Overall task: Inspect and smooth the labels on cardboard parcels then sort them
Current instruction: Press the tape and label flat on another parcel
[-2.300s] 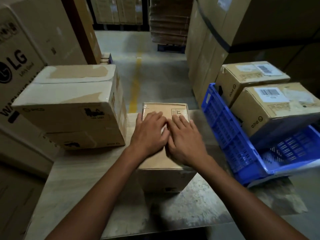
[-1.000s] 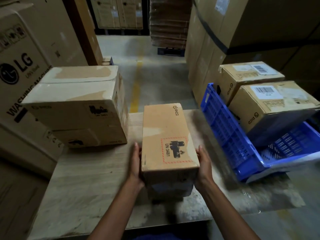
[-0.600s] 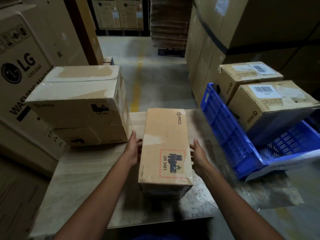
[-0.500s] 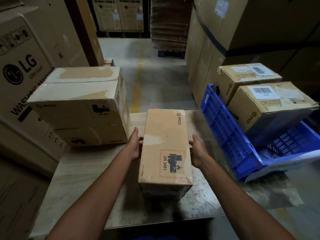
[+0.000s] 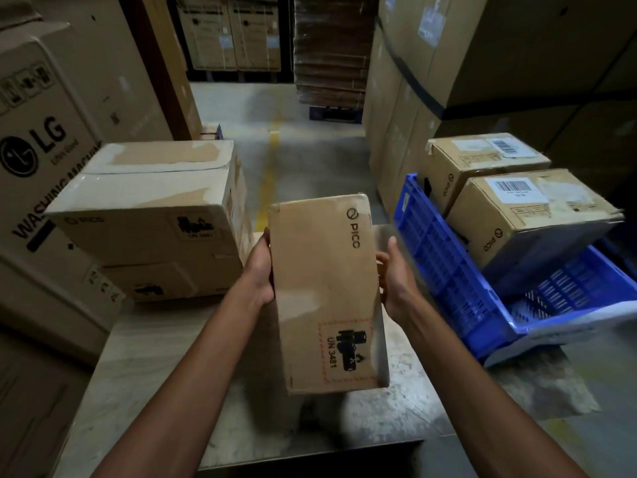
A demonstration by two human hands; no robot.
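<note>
1. Head view, item in hand: parcel (image 5: 327, 291), a long brown carton marked PICO, held between the two hands. Judging by the shadow beneath, it is clear of the table (image 5: 155, 374) below the wrists.
2. Left hand (image 5: 260, 270): grips the parcel's left long side with the thumb laid up the edge. The fingers are hidden behind the carton.
3. Right hand (image 5: 393, 274): holds the right long side, thumb raised, fingertips curled against the wall. Both hands sit on the far half, so the near end overhangs toward the person.
4. Upward face: printed UN 3481 mark (image 5: 346, 350) at the near right corner. No barcode label shows here, and where it lies cannot be told.
5. Right of the right hand: blue crate (image 5: 448, 270), tilted, holding two crated parcels (image 5: 537, 208), each with a white barcode label uppermost.
6. Left of the left hand: stacked cartons (image 5: 148, 208), just beside it; LG carton (image 5: 41, 150) further left.
7. Risk, grip: this is a side squeeze forward of the middle. If the pressure slackens, the near end may dip and the carton slide out.
8. Risk, placing: the crate slopes and is partly filled, so a parcel set there could slide or jam against the nearer one. Going in label-down would leave the label unchecked
</note>
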